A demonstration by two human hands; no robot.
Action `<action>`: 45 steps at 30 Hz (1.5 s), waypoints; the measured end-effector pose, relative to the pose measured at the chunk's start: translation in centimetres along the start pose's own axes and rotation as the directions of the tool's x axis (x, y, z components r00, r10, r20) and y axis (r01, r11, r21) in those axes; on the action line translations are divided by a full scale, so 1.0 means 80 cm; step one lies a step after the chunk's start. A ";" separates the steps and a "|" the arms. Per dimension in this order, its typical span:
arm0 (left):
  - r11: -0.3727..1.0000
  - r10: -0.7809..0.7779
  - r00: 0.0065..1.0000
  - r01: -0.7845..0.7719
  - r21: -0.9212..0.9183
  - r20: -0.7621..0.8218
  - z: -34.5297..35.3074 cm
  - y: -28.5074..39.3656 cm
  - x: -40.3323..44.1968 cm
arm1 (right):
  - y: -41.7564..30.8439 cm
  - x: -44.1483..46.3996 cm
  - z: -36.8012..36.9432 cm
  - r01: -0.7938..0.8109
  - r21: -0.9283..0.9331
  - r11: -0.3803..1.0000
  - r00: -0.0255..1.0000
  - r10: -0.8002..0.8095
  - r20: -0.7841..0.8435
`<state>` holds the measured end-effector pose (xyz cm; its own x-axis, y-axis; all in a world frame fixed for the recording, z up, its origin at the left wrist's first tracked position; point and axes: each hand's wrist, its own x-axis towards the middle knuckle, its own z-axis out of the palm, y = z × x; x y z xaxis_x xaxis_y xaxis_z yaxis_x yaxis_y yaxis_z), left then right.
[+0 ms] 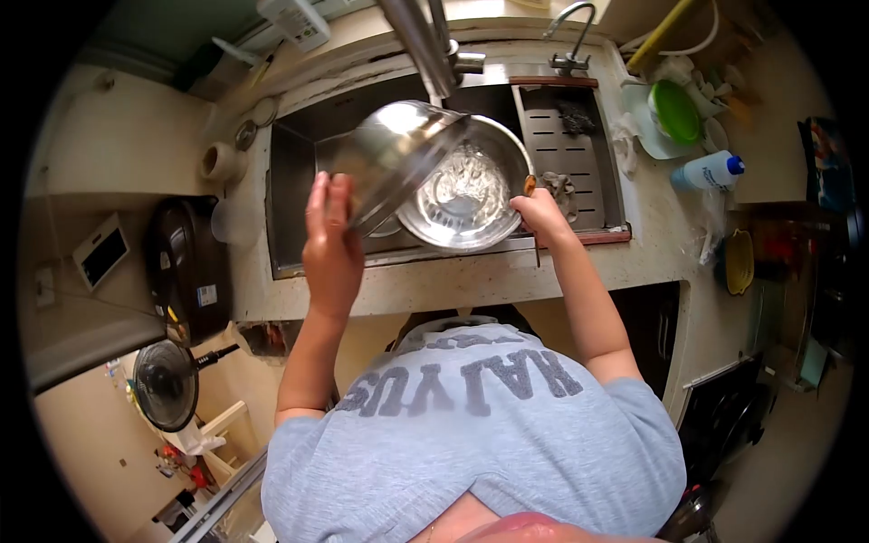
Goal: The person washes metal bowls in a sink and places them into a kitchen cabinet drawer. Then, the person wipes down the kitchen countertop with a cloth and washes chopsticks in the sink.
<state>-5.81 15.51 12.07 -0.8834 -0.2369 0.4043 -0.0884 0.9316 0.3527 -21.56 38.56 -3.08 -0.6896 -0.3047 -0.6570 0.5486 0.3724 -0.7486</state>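
A shiny metal bowl [398, 149], blurred by motion, is tilted on its side over the left part of a metal pot [518, 145]. My left hand [330, 240] holds the bowl at its lower left, fingers against the outside and thumb out of sight. Clear water [466, 185] ripples inside the pot. At the pot's right side, my right hand [541, 215] is closed around what looks like its handle, near a small orange-brown fitting [529, 185]. Both vessels are above the sink [299, 217].
A faucet [421, 45] reaches over the sink from behind. To the right lie a slotted metal drainboard [561, 167], a green bowl [674, 112] and a blue-capped bottle [711, 172]. A ceramic cup [220, 163] sits left of the sink; a fan [167, 385] stands lower left.
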 end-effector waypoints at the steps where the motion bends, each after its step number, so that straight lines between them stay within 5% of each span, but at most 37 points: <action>1: 1.000 -0.028 0.997 0.029 0.009 -0.067 -0.011 -0.013 -0.008 | 0.001 -0.003 0.010 0.021 -0.001 1.000 0.999 -0.021 0.032; 3: 0.998 -0.063 0.977 0.068 0.018 -0.205 -0.033 -0.042 -0.020 | -0.007 -0.019 0.023 0.009 -0.003 1.000 0.998 -0.009 0.063; 6: 0.834 -0.516 0.847 0.463 -0.299 -0.128 -0.058 -0.088 -0.050 | -0.036 -0.043 0.029 -0.054 0.004 0.999 0.998 0.053 0.039; 13: 0.686 -0.653 0.741 0.492 -0.536 -0.155 -0.079 -0.191 -0.090 | -0.057 0.019 0.172 -0.035 0.009 0.999 0.996 0.034 0.078; 16: 0.490 -0.749 0.661 0.495 -0.717 -0.056 -0.087 -0.221 -0.105 | -0.048 0.004 0.176 -0.084 0.053 0.995 0.983 0.074 0.171; 18: 0.278 -0.815 0.573 0.520 -0.807 0.089 -0.091 -0.230 -0.110 | -0.049 0.002 0.164 -0.131 -0.043 0.990 0.988 0.134 0.072; 20: 0.235 -0.832 0.538 0.557 -0.797 0.131 -0.090 -0.232 -0.111 | -0.051 0.017 0.151 -0.117 -0.064 0.991 0.993 0.119 0.024; 23: 0.316 -0.814 0.567 0.613 -0.724 0.124 -0.066 -0.268 -0.119 | -0.081 0.008 0.161 0.162 -0.224 0.961 0.972 -0.195 -0.131; 26: 0.584 -0.744 0.666 0.681 -0.443 0.044 -0.017 -0.309 -0.121 | -0.114 -0.002 0.165 0.293 -0.582 0.758 0.861 -0.474 -0.184; 27: 0.404 -0.800 0.575 0.729 -0.553 0.172 -0.019 -0.289 -0.101 | -0.126 -0.009 0.171 0.337 -0.633 0.697 0.811 -0.557 -0.181; 30: 0.517 -0.702 0.704 0.608 -0.602 0.108 0.062 -0.335 -0.112 | -0.163 -0.038 0.193 0.363 -0.770 0.526 0.689 -0.707 -0.158; 34: 0.023 -0.759 0.474 0.704 -0.710 0.446 0.087 -0.295 -0.085 | -0.189 -0.054 0.220 0.336 -0.890 0.310 0.567 -0.821 -0.072; 36: -0.071 -0.705 0.489 0.671 -0.738 0.513 0.080 -0.271 -0.072 | -0.199 -0.063 0.233 0.314 -0.938 0.146 0.443 -0.896 0.009; 37: -0.013 -0.712 0.487 0.712 -0.702 0.507 0.076 -0.265 -0.067 | -0.196 -0.053 0.232 0.322 -0.947 -0.013 0.300 -0.947 0.115; 40: 0.029 -0.703 0.487 0.747 -0.664 0.517 0.092 -0.276 -0.072 | -0.203 -0.069 0.241 0.321 -0.945 -0.069 0.222 -0.964 0.145; 41: 0.008 -0.732 0.486 0.706 -0.708 0.477 0.097 -0.279 -0.075 | -0.203 -0.070 0.242 0.286 -0.947 -0.149 0.073 -0.982 0.176; 45: 0.147 -0.787 0.523 0.674 -0.724 0.327 0.086 -0.308 -0.081 | -0.198 -0.096 0.226 0.265 -0.924 -0.274 0.028 -0.956 0.292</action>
<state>-1.06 -4.05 -5.07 -0.5427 -0.7670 -0.3423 -0.2756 -0.2223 0.9352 -16.43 19.15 12.24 -0.4056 -0.6203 0.6713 -0.7704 0.6273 0.1141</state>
